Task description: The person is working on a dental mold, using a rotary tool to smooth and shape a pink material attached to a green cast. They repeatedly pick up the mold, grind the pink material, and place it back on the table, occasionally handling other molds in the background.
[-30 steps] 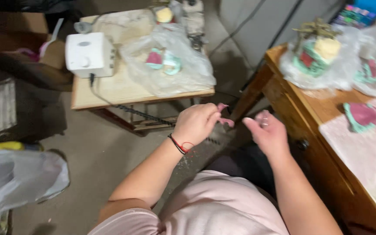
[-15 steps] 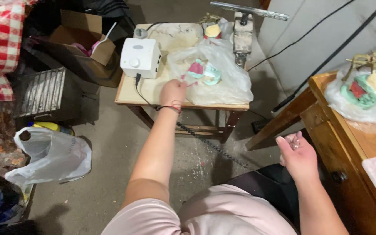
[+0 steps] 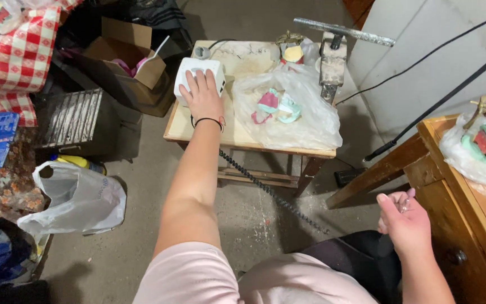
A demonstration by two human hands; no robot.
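The left hand [image 3: 202, 94] is now lying flat, fingers spread, on top of the small white boxy plastic device [image 3: 198, 79] at the near-left corner of the low pale wooden side table [image 3: 243, 138]; half a second ago it was only over the clear plastic bag, and a second ago both hands were together close to the body. So the reach is completed and contact is made, palm down, not wrapped round the casing. The right hand [image 3: 403, 222] is hanging back, loosely curled, beside the orange-brown wooden desk [image 3: 468, 197]; something small may be pinched in its fingers, cannot tell. The device is sitting touching the table's left edge, with a coiled dark cord [image 3: 271, 194] trailing from under the wrist down to the concrete floor. Just right of the hand the clear crumpled plastic bag holding pink and teal pieces [image 3: 282, 107] is taking up the table's middle; behind it a grey metal press with a long crossbar handle [image 3: 333, 56] is standing at the far edge. Open room: the near strip of tabletop is bare. Left of the table an open brown cardboard box [image 3: 125, 56] is crowding the device's side, and a white plastic bag [image 3: 80, 200] is slumping on the floor below.
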